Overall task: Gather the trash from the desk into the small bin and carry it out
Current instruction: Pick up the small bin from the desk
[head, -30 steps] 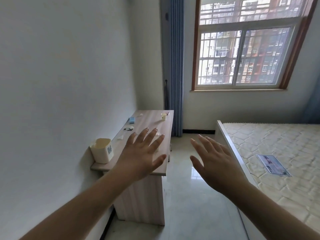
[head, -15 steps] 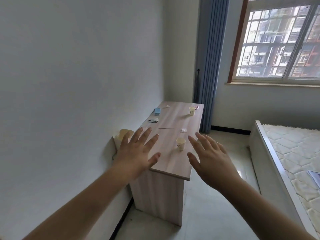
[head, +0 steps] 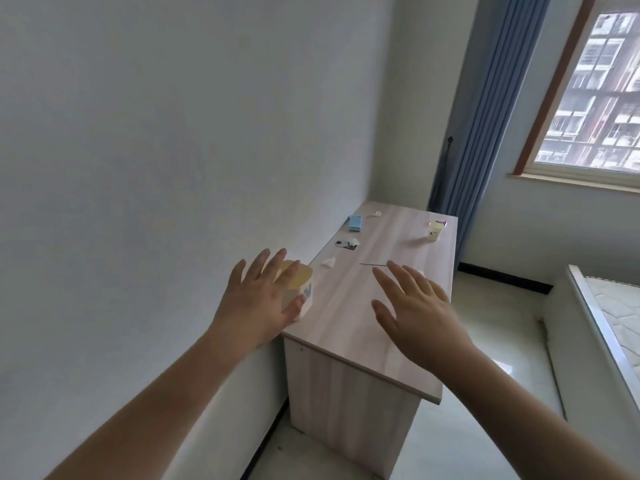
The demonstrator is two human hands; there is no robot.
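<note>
Currently both hands up in front of camera, fingers spread and straight, gripping nothing. Left hand (head: 260, 299) raised in front of small cream plastic bin (head: 300, 289), hiding most of it; contact with bin not clear from this view. Right hand (head: 414, 306) hovering over middle of light wood-grain desk (head: 349, 323), palm down, apart from the surface as far as can be told.

Bin standing upright at near-left corner of desk, against white wall (head: 156, 150), blue-and-white label on its side.

Trash scattered along desk top:
- small crumpled white paper wad (head: 328, 261) just beyond bin, near wall edge
- thin wooden stick (head: 372, 264) lying flat mid-desk, just beyond right fingertips
- flat black item (head: 343, 243) with white crumpled scrap (head: 353, 241) touching or just beside it, near wall edge
- light blue rectangular packet (head: 355, 223) further back, near wall
- another small white wad (head: 376, 213) close to far end
- pale yellow paper cup (head: 434, 232) upright at far-right side of desk, small dark-and-white item just behind it, too small to identify

Surroundings: blue pleated curtain (head: 478, 109) hanging beyond far end of desk, brown-framed window (head: 595, 98) to the right of it, quilted mattress on white bed frame (head: 588, 323) at right edge, glossy pale tile floor (head: 491, 327) between desk and bed.
</note>
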